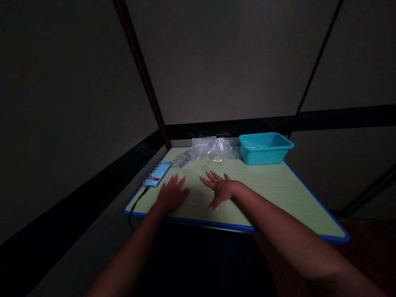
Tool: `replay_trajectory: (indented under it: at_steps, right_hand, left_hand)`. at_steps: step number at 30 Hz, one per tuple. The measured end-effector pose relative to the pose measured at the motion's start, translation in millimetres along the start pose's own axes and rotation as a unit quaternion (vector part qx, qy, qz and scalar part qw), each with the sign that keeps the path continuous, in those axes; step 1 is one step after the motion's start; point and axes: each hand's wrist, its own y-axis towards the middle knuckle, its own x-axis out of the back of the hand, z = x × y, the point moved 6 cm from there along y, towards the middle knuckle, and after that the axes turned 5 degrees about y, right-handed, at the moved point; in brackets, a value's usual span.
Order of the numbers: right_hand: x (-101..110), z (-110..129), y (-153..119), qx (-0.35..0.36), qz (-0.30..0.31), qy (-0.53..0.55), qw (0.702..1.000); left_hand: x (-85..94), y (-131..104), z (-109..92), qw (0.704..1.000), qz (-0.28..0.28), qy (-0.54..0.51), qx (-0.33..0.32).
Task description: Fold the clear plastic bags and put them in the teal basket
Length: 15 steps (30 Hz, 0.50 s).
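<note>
My left hand (172, 194) lies flat near the table's front left, fingers spread, just right of a phone. To its right, my right hand (219, 188) rests palm down with its fingers apart. Under and between both hands is a thin transparent sheet or bag (195, 197), whose outline is hard to make out. Beyond the hands, a crumpled heap of clear plastic bags (210, 148) lies along the table's back edge. Neither hand holds anything that shows.
The pale table (278, 194) has a blue edge. A turquoise basin (264, 156) stands at its back right. A phone (159, 173) with a black cable (137, 201) lies at the left edge. Walls (229, 62) stand behind and to the left.
</note>
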Motion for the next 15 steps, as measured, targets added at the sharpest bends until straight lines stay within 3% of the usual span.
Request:
replay_trajectory:
  at_steps: [4,7,11,15]
  right_hand:
    - [3,-6,0,-0.014,-0.007,0.005,1.0]
    - [11,-12,-1,-0.027,-0.03,0.008,0.999]
    - [22,-20,-4,-0.046,-0.077,0.013,0.996]
    - [22,-22,-6,-0.053,-0.081,0.014,0.995]
  left_hand:
    - [13.2,-7,1,0.997,-0.069,0.001,0.017]
    - [22.7,-22,-1,0.993,-0.118,-0.005,-0.024]
    - [15.6,-51,0,0.988,-0.095,-0.027,-0.119]
    - [0.1,-75,14,0.986,-0.06,-0.033,-0.15]
